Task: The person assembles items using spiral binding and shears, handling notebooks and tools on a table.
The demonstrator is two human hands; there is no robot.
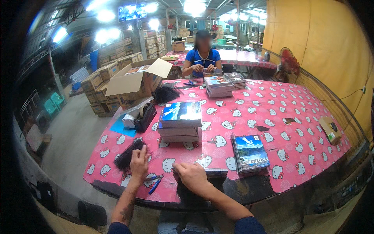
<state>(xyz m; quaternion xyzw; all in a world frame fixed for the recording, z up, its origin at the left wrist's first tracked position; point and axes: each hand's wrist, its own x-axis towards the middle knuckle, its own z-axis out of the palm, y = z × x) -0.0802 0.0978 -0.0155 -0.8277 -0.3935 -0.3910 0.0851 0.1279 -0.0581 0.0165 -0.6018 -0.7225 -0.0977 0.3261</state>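
Observation:
My left hand is at the right edge of a bunch of thin black binding coils, its fingers bent and pressed together. Whether a coil is between the fingertips is too small to make out. My right hand is closed on the left end of a dark notebook at the table's near edge. Pliers with blue handles lie between my two forearms. To the right is a short stack of spiral-bound notebooks with a waterfall cover. A taller stack of notebooks stands beyond my hands.
A tape dispenser and an open carton stand at the left. Across the pink patterned table, a co-worker handles something behind more notebook stacks. A small cardboard box sits near the right edge.

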